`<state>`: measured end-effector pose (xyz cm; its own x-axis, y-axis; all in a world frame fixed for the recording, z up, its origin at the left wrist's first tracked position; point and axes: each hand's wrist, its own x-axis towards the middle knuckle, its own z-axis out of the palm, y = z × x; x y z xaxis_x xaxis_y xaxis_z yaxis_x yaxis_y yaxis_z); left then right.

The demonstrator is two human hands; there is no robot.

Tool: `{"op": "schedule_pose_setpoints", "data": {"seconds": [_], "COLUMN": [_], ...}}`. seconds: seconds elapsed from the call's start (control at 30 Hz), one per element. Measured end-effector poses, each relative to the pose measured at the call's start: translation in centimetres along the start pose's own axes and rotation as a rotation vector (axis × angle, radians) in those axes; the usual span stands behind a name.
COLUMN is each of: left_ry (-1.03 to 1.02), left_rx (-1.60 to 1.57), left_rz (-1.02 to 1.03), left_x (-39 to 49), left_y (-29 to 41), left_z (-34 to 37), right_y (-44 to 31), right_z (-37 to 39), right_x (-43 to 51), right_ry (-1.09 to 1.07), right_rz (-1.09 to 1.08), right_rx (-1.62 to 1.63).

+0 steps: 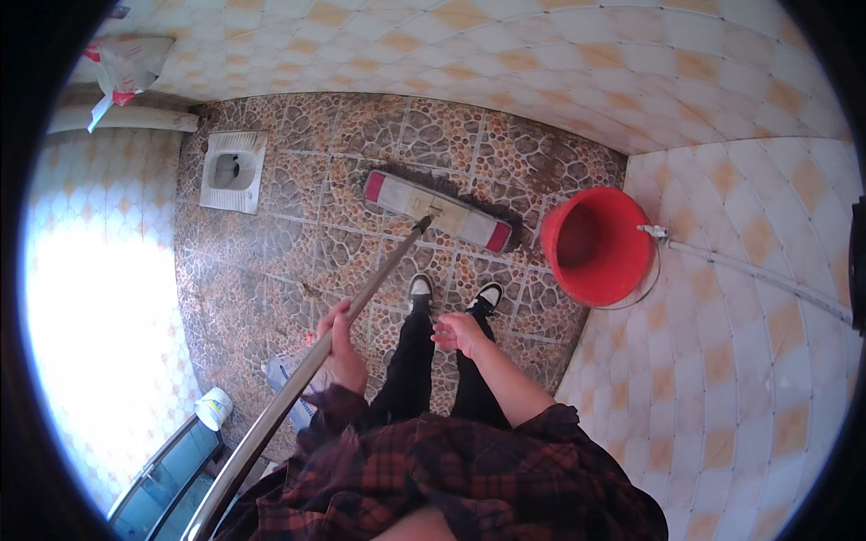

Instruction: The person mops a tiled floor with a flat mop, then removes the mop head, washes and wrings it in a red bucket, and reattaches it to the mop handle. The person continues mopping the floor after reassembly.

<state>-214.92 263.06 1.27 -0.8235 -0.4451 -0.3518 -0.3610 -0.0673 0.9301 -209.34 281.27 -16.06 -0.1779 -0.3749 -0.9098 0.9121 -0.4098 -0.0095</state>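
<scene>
My left hand (343,345) is closed around the metal pole (291,392) of a flat mop, which slants from the lower left up to the mop head. The mop head (406,197), a pale plate with red ends and a dark fringe, lies on the pebble-patterned tile floor (358,264) beyond my shoes. Over my right leg hangs my right hand (458,333), holding nothing, its fingers loosely spread and apart from the pole. To the right of the mop head stands a red bucket (602,247), its inside facing me and its wire handle lowered.
A squat toilet pan (233,172) is set in the floor at left. A tap (653,232) on a wall pipe (758,277) reaches over the bucket. Plastic packaging (284,372) lies by my left arm. A small white tub (214,408) sits beside a glass-panelled shelf (166,466). Tiled walls enclose the floor.
</scene>
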Motion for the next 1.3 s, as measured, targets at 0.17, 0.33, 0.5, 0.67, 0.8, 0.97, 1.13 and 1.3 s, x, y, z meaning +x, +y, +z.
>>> {"op": "schedule_pose_setpoints", "data": {"seconds": [0.17,0.33,0.5,0.67,0.8,0.97,1.13,1.3], "left_ry": [0.208,0.073,-0.18,-0.413,-0.586,-0.649,-0.578,-0.523], "left_rx": [-0.075,-0.484,0.119,1.332,1.23,0.331,-0.272,-0.693], "left_rz": [-0.294,-0.637,-0.705,0.145,-0.561,-1.246,-1.34,-1.297], "left_x": [-5.8,-8.8,-5.7,0.2,1.1,1.7,3.9,5.1], "left_y": [-5.5,-4.2,-0.3,-1.3,-9.2,-14.0,-13.9,-19.6], "left_z": [-7.2,-5.7,-4.9,-6.9,-11.8,-13.3,-12.6,-9.8], "right_y": [-0.7,0.7,1.4,1.7,3.5,4.4,-4.7,-13.4], "right_z": [3.5,6.5,9.3,11.3,10.6,5.1,2.6,3.1], "right_x": [3.6,10.9,15.6,15.8,16.3,20.5,24.7,32.2], "right_ry": [-0.05,-0.29,-0.349,-0.278,-0.074,0.366,0.476,0.38], "right_rz": [0.071,0.127,0.029,0.055,0.164,-0.22,-0.788,-0.59], "right_rx": [-0.012,0.258,0.533,0.561,0.395,-0.631,-1.376,-1.789]}}
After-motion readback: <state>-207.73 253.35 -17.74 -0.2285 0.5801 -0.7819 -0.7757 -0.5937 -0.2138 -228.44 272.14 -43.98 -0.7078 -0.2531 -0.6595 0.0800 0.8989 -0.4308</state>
